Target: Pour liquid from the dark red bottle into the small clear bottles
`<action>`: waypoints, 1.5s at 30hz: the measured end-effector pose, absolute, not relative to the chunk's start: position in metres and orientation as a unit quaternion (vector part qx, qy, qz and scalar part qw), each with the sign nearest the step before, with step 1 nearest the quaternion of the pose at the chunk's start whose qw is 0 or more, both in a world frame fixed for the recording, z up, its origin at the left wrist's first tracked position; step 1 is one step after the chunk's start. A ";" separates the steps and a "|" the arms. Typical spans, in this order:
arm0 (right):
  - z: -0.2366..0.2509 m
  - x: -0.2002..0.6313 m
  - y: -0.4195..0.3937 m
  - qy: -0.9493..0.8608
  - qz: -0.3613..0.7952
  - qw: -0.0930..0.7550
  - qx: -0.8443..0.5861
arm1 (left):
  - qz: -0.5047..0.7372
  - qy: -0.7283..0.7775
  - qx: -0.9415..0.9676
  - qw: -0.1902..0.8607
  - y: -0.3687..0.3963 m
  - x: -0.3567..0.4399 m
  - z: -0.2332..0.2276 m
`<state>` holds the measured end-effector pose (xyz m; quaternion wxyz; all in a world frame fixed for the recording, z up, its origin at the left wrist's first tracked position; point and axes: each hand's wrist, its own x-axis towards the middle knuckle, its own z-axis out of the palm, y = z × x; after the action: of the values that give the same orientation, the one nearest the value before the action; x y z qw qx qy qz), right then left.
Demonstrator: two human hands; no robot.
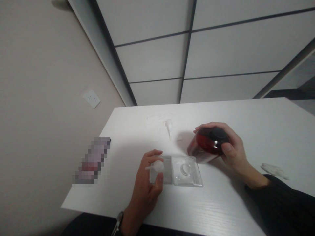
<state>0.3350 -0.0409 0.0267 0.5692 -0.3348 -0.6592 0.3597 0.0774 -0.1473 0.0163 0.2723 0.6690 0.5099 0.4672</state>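
My left hand (149,183) pinches a white round-topped piece (158,166) over the left half of the clear case (187,183), likely fingertips only because it's small; its underside is hidden. Case lies on the bench (214,209); round part (186,169) in its right half, loose or moulded, can't tell. Crumpled plastic (274,170) well right of case; pixelated object (92,160) well left, unreadable. Just past case's right end, my right hand (232,146) wraps the red bottle (205,141), seemingly tilted, wide hold probably for steadiness; base contact unclear. Beyond case: white nozzle-like piece (169,127), washed out.
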 end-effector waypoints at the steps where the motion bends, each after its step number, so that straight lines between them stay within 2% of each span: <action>1: 0.027 0.335 -0.041 -0.660 0.360 0.568 -0.335 | 0.465 0.505 0.673 0.276 -0.148 0.077 0.016; 6: 0.027 0.335 -0.041 -0.665 0.354 0.565 -0.336 | 0.488 0.524 0.624 0.312 -0.147 0.077 0.015; 20: 0.027 0.335 -0.040 -0.661 0.354 0.565 -0.344 | 0.465 0.515 0.676 0.249 -0.145 0.077 0.012; 27: 0.027 0.335 -0.040 -0.662 0.352 0.568 -0.339 | 0.481 0.551 0.626 0.269 -0.146 0.079 0.012; 35: 0.025 0.334 -0.040 -0.662 0.347 0.577 -0.329 | 0.446 0.528 0.697 0.188 -0.146 0.077 0.012; 45: 0.023 0.335 -0.040 -0.658 0.361 0.571 -0.332 | 0.467 0.531 0.681 0.193 -0.146 0.081 0.016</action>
<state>0.3349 -0.0400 0.0225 0.5712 -0.3323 -0.6582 0.3607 0.0808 -0.1458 0.0156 0.1930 0.6809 0.5306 0.4666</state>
